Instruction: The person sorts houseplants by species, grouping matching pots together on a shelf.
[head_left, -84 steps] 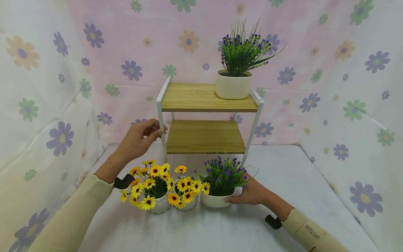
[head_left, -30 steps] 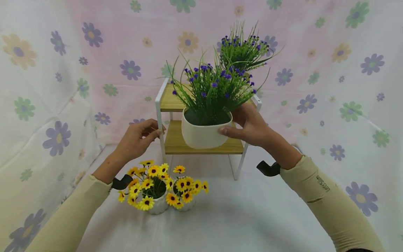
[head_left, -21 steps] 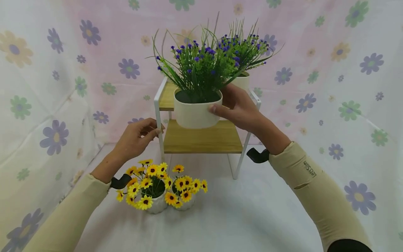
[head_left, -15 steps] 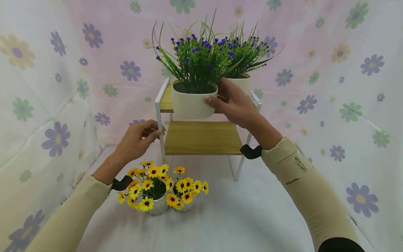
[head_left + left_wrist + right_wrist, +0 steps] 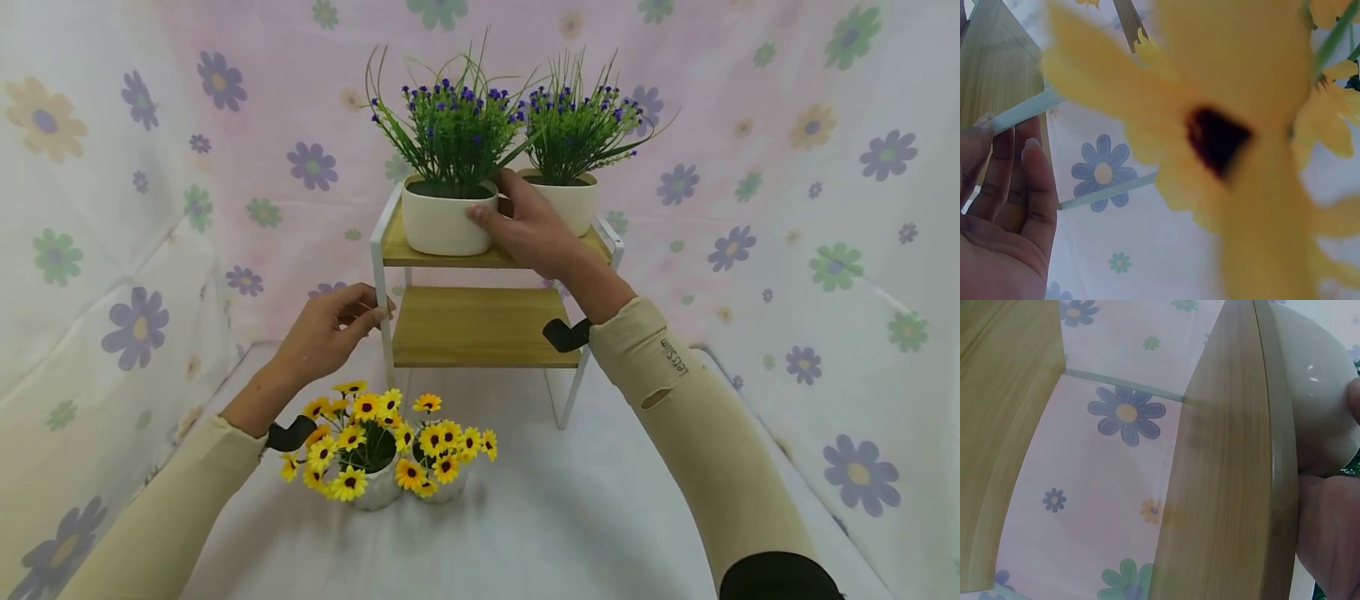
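A white oval pot (image 5: 448,227) of purple-flowered grass sits at the left of the top board of a two-tier wooden shelf rack (image 5: 483,329). My right hand (image 5: 534,227) grips its right side, thumb on the front wall and fingers behind. In the right wrist view the pot (image 5: 1319,394) lies against the board's edge, with only part of my hand (image 5: 1335,525) showing. My left hand (image 5: 318,333) pinches the rack's white left post; the left wrist view shows the fingers bent around that post (image 5: 1025,111). A matching potted plant (image 5: 573,204) stands at the top right.
Two white pots of yellow daisies, a larger one (image 5: 377,490) and a smaller one (image 5: 447,486), stand on the white cloth before the rack. Blurred petals (image 5: 1260,156) fill much of the left wrist view. Floral fabric (image 5: 315,250) encloses the back and sides.
My right hand has lifted the pot of purple flowers from the cloth beside the daisies, up and back to the left of the top board. My left hand stays on the post.
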`<state>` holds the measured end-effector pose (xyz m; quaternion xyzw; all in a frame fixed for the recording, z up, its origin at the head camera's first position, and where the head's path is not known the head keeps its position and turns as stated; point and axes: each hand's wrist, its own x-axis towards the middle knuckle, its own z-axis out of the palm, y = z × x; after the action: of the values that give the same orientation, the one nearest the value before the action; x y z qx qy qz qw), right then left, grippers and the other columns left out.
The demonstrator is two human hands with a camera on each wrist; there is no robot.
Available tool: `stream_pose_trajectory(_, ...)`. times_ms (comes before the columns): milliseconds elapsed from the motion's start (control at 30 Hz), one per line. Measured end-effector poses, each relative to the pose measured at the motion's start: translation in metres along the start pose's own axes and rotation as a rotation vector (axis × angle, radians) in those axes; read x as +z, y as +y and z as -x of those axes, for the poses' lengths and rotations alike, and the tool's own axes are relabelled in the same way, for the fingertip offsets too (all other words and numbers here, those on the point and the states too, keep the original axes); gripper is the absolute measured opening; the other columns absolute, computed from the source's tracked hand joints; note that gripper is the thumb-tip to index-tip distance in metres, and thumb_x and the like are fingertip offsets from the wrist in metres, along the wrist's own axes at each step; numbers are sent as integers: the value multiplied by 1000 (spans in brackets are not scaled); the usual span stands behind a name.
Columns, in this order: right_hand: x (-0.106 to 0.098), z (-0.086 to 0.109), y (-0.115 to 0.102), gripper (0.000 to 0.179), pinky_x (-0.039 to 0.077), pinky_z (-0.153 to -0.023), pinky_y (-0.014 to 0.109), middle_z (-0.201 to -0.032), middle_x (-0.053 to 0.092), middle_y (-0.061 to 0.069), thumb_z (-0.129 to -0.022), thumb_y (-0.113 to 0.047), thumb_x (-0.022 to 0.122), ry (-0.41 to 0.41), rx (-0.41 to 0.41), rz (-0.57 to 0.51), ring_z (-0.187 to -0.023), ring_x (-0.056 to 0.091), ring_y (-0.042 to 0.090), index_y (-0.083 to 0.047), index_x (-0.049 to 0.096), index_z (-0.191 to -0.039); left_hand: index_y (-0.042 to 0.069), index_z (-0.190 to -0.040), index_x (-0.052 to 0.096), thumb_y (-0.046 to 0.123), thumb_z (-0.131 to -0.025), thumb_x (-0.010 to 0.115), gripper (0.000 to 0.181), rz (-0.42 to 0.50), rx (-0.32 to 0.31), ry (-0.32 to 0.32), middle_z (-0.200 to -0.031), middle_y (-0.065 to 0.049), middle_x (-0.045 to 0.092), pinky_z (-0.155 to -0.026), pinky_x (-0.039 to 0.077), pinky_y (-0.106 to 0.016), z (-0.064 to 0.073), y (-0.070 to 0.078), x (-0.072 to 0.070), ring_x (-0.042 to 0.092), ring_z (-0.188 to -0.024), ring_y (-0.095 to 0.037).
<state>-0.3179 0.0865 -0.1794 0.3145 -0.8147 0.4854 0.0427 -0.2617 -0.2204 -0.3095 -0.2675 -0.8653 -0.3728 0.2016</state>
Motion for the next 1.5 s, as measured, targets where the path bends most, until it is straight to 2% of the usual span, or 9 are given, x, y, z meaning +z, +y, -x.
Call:
stream_pose_trajectory(67,3,-4,-1,66,41,-120,37,-168,38,11,-110,-31,60,2,18,15,-153,43,23,-7,31,-164,10,-116,73,17,-110,61,15,-5,3,2,-102,-7,77,-76,58,-39,1,-1,-1,73,-86,-20)
stream_pose_trajectory(267,13,-18,-4,65,40,-120,35,-168,38,11,-110,-33,59,36,32,58,-154,42,25,-7,33,-163,8,-117,73,15,-110,61,15,-15,3,15,-102,-7,77,-75,58,-40,3,0,-5,73,-86,-21)
stream_pose_trajectory(500,18,-30,-4,71,39,-121,33,-171,33,10,-111,-30,58,89,105,92,-155,40,23,-7,23,-168,9,-120,73,18,-111,60,18,-2,-13,-6,-105,-8,76,-76,59,-44,1,-1,-1,73,-86,-20)
stream_pose_trajectory(600,15,-33,-5,73,36,-123,32,-171,33,10,-111,-33,57,100,134,127,-155,39,21,-8,21,-169,10,-120,73,17,-110,60,18,-3,-13,-3,-105,-8,76,-76,59,-45,-1,-1,0,73,-86,-20)
stream_pose_trajectory(800,18,-37,-6,73,29,-126,30,-171,34,8,-112,-36,54,106,188,126,-156,34,16,-9,19,-170,10,-119,73,17,-110,60,16,-7,-19,-6,-103,-8,77,-75,58,-41,2,1,-1,73,-85,-21)
stream_pose_trajectory(1067,18,-40,-4,72,28,-127,30,-172,33,8,-112,-35,53,107,204,146,-157,31,15,-9,19,-170,11,-118,73,18,-110,61,16,4,-24,-8,-103,-7,77,-76,58,-41,0,1,2,73,-86,-20)
stream_pose_trajectory(1233,19,-41,-3,70,25,-126,26,-175,26,4,-113,-30,51,81,196,138,-159,26,11,-11,16,-171,10,-119,73,17,-110,61,16,-6,-14,-11,-104,-8,77,-77,59,-40,0,0,1,73,-87,-21)
stream_pose_trajectory(1367,20,-43,-2,70,23,-126,24,-177,20,2,-114,-26,50,64,175,73,-160,22,9,-11,13,-171,10,-119,73,17,-110,60,17,-6,-22,4,-105,-9,77,-79,59,-40,1,0,-1,73,-87,-24)
stream_pose_trajectory(1500,20,-43,0,68,25,-126,25,-177,20,3,-114,-24,50,76,196,33,-161,23,11,-11,14,-171,9,-121,73,19,-111,60,19,8,-28,-14,-107,-9,76,-78,59,-35,0,-2,1,74,-88,-30)
